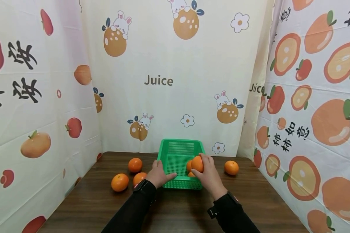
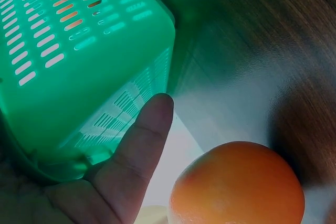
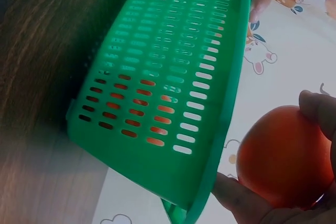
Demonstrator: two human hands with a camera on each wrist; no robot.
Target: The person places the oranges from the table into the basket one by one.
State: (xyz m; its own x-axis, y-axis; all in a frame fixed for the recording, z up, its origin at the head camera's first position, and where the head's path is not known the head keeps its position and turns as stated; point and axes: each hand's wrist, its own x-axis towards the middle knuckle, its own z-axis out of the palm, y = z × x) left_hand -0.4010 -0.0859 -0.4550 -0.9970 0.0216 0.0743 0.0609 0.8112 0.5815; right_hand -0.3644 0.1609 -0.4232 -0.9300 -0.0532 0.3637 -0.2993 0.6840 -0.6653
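A green plastic basket (image 1: 180, 185) with slotted walls stands on the table. My left hand (image 1: 158, 174) holds its near left corner, thumb at the near rim and fingers along the left side; in the left wrist view one finger (image 2: 144, 145) lies against the outer wall. My right hand (image 1: 208, 174) grips an orange (image 1: 197, 164) between thumb and fingers, above the basket's right side. The right wrist view has this held orange (image 3: 286, 158) just beyond the rim. Beneath it, partly hidden, more oranges (image 1: 189, 166) lie inside the basket.
Left of the basket are three loose oranges: one farther back (image 1: 135, 165), one at the far left (image 1: 120, 182), and one (image 1: 139, 178) close by my left wrist. Another orange (image 1: 231, 168) sits to the right. Fruit-printed cloths (image 1: 163, 106) surround the dark wooden table (image 1: 180, 210).
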